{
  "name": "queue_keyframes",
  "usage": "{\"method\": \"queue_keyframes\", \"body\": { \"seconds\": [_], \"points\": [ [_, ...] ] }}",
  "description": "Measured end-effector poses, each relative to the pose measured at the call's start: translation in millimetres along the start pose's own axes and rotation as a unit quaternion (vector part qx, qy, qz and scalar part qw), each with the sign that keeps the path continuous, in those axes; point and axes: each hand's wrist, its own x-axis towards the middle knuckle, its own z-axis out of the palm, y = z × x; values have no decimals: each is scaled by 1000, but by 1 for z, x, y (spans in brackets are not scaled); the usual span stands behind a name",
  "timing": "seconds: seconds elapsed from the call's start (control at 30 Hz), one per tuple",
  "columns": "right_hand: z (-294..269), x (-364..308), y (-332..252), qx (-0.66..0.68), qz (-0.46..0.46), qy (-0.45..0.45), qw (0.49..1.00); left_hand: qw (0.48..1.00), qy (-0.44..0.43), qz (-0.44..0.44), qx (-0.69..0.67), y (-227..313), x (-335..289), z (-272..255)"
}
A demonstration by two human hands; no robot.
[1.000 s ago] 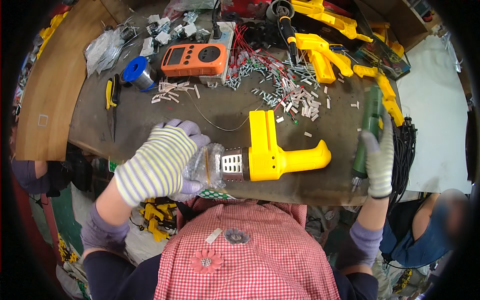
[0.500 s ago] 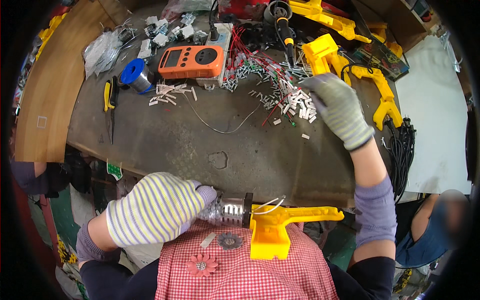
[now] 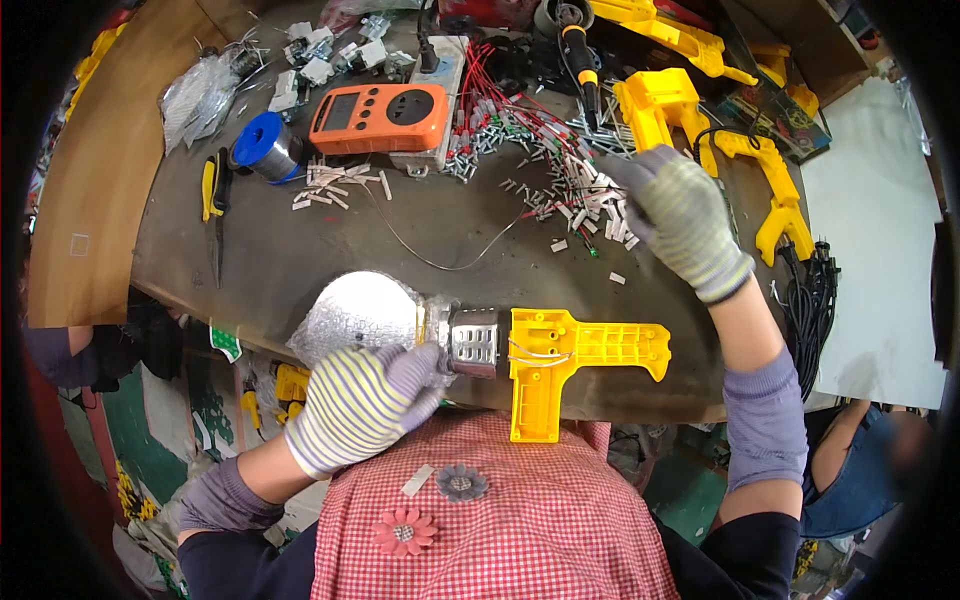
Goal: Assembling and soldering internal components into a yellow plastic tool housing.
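Observation:
My left hand [image 3: 365,405], in a striped knit glove, is closed on the wrapped neck of a tool at the table's front edge. This tool has an open yellow plastic housing [image 3: 540,385], a slotted metal sleeve [image 3: 474,342] and a round silver head [image 3: 358,315] in clear bubble wrap. Thin white wires lie across the housing. My right hand [image 3: 692,228], gloved alike, reaches over the right side of a pile of small white sleeves [image 3: 600,205]; its fingertips are dark and blurred, and anything in them is hidden.
Behind lie an orange meter [image 3: 380,118], a blue solder spool [image 3: 262,145], yellow-handled pliers [image 3: 214,200], red wires [image 3: 490,85] and a soldering iron [image 3: 580,65]. Yellow housings [image 3: 660,105] and black cables [image 3: 812,285] are at the right. Another person [image 3: 860,460] sits beyond the right edge.
My left hand has raised the tool from my lap to the table edge and turned it, so the silver head and the housing's open inside show. My right hand stays by the pile.

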Motion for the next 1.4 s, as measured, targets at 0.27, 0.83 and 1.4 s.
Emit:
{"method": "queue_keyframes", "body": {
  "seconds": [0.27,0.83,1.4],
  "points": [
    [-36,-42,-59,510,392,23,765,956,164,171,175,-19,172,-17],
    [-23,-53,-113,155,51,-117,980,931,284,194,123,1,191,2],
    [-25,-27,-85,211,75,46,974,974,72,60,-207,4,123,7]
  ]
}}
